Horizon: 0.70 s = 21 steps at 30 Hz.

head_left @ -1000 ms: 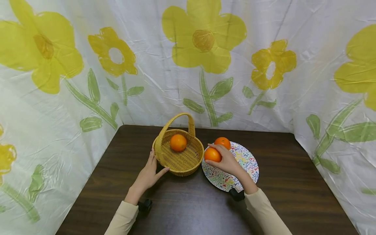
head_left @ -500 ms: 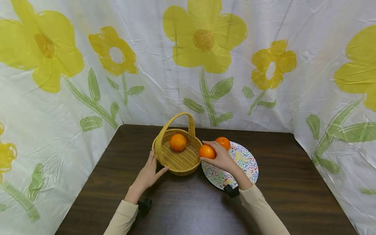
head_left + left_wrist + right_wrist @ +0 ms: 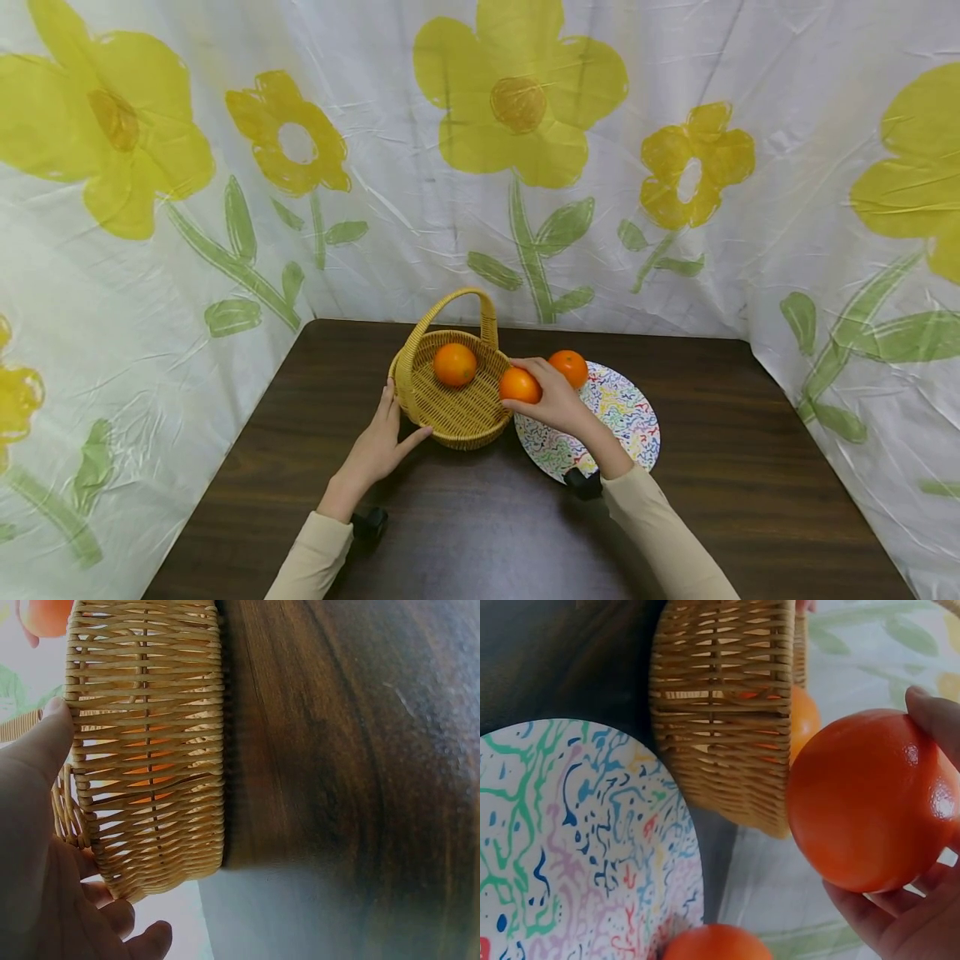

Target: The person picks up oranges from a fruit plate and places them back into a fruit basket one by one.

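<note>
My right hand (image 3: 557,402) holds an orange (image 3: 519,386) between thumb and fingers, over the right rim of a yellow wicker basket (image 3: 459,421). In the right wrist view, this glossy orange (image 3: 870,802) is level with the basket's top edge. Another orange (image 3: 454,364) lies inside the basket toward the back. My left hand (image 3: 375,448) rests against the basket's left front side, thumb and fingers spread. The left wrist view shows its thumb (image 3: 54,712) at the rim and the fingers along the outer wall. A third orange (image 3: 567,367) sits at the patterned plate's back edge.
The round white plate (image 3: 628,417) with colourful squiggles lies right beside the basket. An arched handle (image 3: 420,337) rises over the basket's left and back. A flowered cloth (image 3: 390,242) hangs behind the dark wooden table (image 3: 712,467).
My right hand has carried the orange left, from over the plate to over the basket's right rim. The left hand and the basket have stayed in place.
</note>
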Each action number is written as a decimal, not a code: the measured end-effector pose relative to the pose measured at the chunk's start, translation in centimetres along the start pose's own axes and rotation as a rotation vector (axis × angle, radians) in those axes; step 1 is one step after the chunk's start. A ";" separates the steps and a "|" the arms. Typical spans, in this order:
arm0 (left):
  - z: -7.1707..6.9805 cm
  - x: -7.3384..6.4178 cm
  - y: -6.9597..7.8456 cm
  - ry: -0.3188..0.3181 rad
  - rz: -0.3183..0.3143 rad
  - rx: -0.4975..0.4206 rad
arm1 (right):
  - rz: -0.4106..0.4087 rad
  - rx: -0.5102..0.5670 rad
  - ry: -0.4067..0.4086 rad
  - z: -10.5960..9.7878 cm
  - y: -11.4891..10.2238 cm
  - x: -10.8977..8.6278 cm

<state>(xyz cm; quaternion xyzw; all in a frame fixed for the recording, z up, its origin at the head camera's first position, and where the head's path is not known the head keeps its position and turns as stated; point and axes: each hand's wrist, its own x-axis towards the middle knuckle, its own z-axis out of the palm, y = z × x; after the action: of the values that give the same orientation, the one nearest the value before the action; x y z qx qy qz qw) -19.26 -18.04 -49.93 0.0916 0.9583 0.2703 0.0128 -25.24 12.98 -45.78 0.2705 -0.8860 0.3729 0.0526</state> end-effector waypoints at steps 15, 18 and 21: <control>0.1 0.2 0.0 -0.001 0.001 -0.003 | -0.008 0.001 -0.025 0.6 -0.4 1.3; 0.2 0.1 -0.1 0.001 -0.004 -0.006 | 0.008 -0.017 -0.034 0.8 -0.5 1.6; 0.2 0.1 -0.2 -0.003 -0.009 -0.004 | 0.030 -0.020 -0.055 1.0 -0.7 1.8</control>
<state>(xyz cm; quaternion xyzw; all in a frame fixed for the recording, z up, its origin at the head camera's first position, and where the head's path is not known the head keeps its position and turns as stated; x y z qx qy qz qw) -19.35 -18.05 -50.18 0.0875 0.9582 0.2720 0.0156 -26.32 11.11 -45.54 0.2667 -0.8947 0.3574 0.0252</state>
